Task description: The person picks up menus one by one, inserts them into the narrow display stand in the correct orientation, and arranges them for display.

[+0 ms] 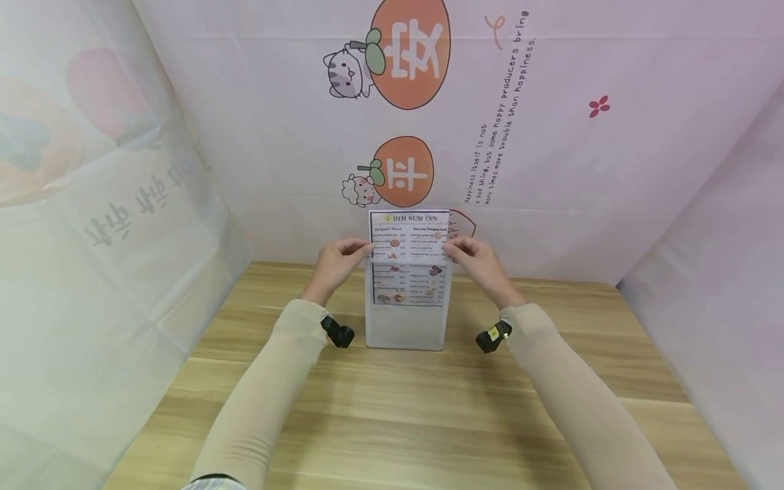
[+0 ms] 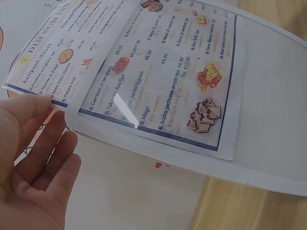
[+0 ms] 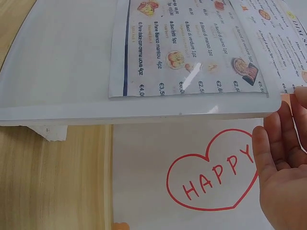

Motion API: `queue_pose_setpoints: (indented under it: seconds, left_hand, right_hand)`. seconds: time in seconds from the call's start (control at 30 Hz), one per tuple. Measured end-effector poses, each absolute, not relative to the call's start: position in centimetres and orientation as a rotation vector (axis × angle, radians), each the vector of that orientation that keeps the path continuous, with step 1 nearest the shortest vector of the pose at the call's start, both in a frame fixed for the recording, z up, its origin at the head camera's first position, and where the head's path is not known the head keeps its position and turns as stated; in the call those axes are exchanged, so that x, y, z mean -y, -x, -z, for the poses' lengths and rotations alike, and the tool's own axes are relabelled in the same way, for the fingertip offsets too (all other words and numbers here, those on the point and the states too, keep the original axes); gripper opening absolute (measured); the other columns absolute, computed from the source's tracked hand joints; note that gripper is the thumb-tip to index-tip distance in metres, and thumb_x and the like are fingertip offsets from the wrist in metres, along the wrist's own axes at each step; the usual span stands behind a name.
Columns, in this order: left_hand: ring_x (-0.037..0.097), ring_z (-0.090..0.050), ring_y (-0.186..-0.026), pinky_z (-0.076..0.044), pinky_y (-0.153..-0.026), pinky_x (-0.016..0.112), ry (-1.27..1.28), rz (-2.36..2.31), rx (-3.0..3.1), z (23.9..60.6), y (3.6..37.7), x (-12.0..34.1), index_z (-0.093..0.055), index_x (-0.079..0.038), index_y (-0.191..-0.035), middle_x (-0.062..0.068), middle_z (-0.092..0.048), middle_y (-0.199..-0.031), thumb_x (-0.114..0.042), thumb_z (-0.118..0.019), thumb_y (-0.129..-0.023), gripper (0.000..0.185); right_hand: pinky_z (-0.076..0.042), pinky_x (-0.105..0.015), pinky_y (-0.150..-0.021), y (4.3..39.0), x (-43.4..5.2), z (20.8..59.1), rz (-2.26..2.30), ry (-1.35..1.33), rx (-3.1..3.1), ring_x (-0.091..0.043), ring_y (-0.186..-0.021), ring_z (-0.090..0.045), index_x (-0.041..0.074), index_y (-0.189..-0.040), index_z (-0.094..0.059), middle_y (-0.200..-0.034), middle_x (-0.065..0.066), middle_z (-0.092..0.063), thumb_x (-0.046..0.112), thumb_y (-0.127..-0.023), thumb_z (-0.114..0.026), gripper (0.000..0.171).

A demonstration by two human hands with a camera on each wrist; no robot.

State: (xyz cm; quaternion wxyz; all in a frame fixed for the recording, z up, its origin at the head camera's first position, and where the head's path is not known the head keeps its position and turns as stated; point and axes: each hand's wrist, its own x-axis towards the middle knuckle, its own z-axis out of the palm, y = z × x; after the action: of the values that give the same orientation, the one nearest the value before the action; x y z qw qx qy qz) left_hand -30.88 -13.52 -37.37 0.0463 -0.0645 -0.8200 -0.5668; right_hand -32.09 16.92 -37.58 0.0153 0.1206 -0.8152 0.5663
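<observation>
**Listener:** What surrounds you?

**Me:** A pale pink cloth backdrop (image 1: pixel 551 170) hangs on three sides, printed with orange fruit shapes, small cartoon animals and a slanted line of English text. On it, low behind my right hand, is a red heart outline (image 3: pixel 211 177) with the word HAPPY inside. Below lies a light wooden table (image 1: pixel 398 422) with long plank grain.

**Listener:** What stands on the table?

**Me:** A clear plastic sign holder (image 1: pixel 405 327), upright near the far edge, just in front of the backdrop. Its lower part is blank and frosted.

**Listener:** And inside it?

**Me:** A printed menu sheet (image 1: pixel 409 255) headed DIM SUM INN, with columns of dishes, prices and small food photos. It sits partly in the holder, and its top sticks out above the holder's upper edge.

**Listener:** Where are your hands?

**Me:** My left hand (image 1: pixel 335 264) pinches the sheet's left edge between thumb and fingertips. My right hand (image 1: pixel 474 258) pinches its right edge the same way. Both arms wear beige sleeves, each with a small black camera strapped at the wrist.
</observation>
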Motion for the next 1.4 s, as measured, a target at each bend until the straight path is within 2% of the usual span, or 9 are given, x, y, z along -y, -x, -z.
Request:
queue_pose_setpoints:
  seconds: [0.5,0.9,1.13,1.4]
  left_hand:
    - [0.020,-0.061,-0.110,-0.048,-0.098,0.043,0.197,1.772,2.497,38.3,30.9,13.6,-0.074,-0.016,-0.112,-0.001,-0.070,-0.114,-0.041,-0.070,-0.095,0.031]
    - [0.019,-0.061,-0.110,-0.049,-0.097,0.042,0.198,1.766,2.492,38.9,30.8,13.7,-0.075,-0.016,-0.112,-0.001,-0.070,-0.114,-0.043,-0.070,-0.094,0.033]
    - [0.019,-0.062,-0.110,-0.049,-0.098,0.042,0.222,1.742,2.476,39.3,30.9,13.7,-0.075,-0.014,-0.113,0.001,-0.071,-0.114,-0.041,-0.071,-0.094,0.033]
    - [0.019,-0.062,-0.110,-0.048,-0.098,0.042,0.216,1.770,2.471,39.3,31.0,13.7,-0.075,-0.015,-0.112,0.000,-0.071,-0.114,-0.042,-0.072,-0.093,0.034]
  right_hand:
    - [-0.044,-0.039,-0.097,31.7,-16.9,38.4,-1.767,-0.352,2.551,-0.023,-0.109,-0.053,0.005,-0.116,-0.064,-0.116,-0.009,-0.061,0.044,-0.098,-0.063,0.042]
    - [-0.042,-0.050,-0.102,31.6,-16.9,38.8,-1.789,-0.384,2.541,-0.025,-0.110,-0.053,0.005,-0.116,-0.063,-0.117,-0.010,-0.060,0.045,-0.098,-0.063,0.043]
    - [-0.045,-0.040,-0.099,31.5,-16.8,38.9,-1.784,-0.375,2.548,-0.023,-0.111,-0.055,0.007,-0.115,-0.063,-0.117,-0.008,-0.061,0.043,-0.098,-0.064,0.040]
    - [-0.045,-0.041,-0.099,31.4,-16.7,38.8,-1.801,-0.367,2.540,-0.023,-0.112,-0.055,0.006,-0.116,-0.063,-0.118,-0.009,-0.061,0.039,-0.099,-0.064,0.037]
